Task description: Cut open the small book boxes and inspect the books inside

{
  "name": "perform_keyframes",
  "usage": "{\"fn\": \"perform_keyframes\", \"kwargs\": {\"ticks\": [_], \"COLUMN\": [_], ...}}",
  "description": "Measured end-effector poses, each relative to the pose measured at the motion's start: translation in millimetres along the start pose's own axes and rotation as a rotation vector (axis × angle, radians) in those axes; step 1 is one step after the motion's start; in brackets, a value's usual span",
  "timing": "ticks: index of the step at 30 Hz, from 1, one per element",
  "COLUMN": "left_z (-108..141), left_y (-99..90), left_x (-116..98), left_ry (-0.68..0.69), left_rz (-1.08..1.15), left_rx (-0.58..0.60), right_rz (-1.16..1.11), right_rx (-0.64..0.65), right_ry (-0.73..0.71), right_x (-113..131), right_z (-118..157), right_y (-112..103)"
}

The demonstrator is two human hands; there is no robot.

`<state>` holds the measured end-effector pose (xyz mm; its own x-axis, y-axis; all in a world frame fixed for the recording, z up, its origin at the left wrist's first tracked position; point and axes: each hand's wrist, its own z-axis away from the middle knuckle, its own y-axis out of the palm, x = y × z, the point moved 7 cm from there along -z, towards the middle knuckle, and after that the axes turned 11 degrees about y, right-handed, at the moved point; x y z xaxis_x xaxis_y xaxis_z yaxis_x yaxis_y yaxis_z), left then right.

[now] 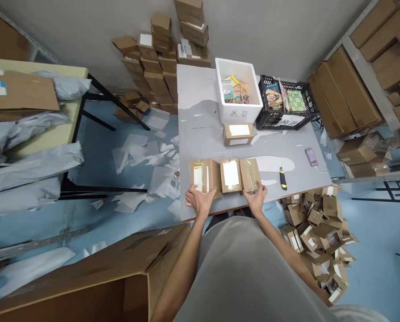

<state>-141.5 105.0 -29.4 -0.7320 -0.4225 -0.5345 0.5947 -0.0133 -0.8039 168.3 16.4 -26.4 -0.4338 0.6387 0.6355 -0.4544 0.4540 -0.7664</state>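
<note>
Three small taped cardboard boxes sit in a row along the near side of the grey table (206,123). My left hand (200,200) grips the near end of the left box (204,174), thumb on one side and fingers on the other. The middle box (230,174) bears a white label and stands a small gap away from the left one. Around the near end of the right box (250,174), my right hand (256,200) is closed with thumb and fingers. A yellow and black utility knife (283,179) lies to the right of that box.
Behind the row are another cardboard box (239,135), a white foam bin (238,112) with books and a black crate (265,117) with books. A phone (310,157) lies at right. Piled cartons (320,241) and a large open carton (112,259) flank me.
</note>
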Motion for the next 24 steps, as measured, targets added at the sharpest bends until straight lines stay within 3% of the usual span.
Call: {"fn": "perform_keyframes", "kwargs": {"ticks": [6, 12, 18, 21, 24], "left_z": [-26.9, -66.3, -77.4, -80.1, -84.0], "left_y": [-8.3, -12.2, 17.5, 33.4, 43.7], "left_x": [-14.5, -43.0, -69.4, -69.9, -63.6], "left_ry": [-0.014, -0.052, -0.051, -0.016, 0.034], "left_rz": [0.025, 0.018, 0.002, -0.023, -0.066], "left_rx": [-0.053, -0.104, -0.083, -0.052, 0.003], "right_rz": [-0.012, -0.024, 0.112, 0.199, 0.284], "right_rx": [0.014, 0.09, 0.253, 0.39, 0.457], "right_ry": [-0.053, -0.049, -0.033, -0.111, -0.239], "right_x": [31.1, 66.4, 75.1, 74.2, 90.4], "right_z": [-23.9, -61.3, -78.9, -91.2, -124.9], "right_y": [16.0, 52.1, 84.7, 87.9, 85.3]}}
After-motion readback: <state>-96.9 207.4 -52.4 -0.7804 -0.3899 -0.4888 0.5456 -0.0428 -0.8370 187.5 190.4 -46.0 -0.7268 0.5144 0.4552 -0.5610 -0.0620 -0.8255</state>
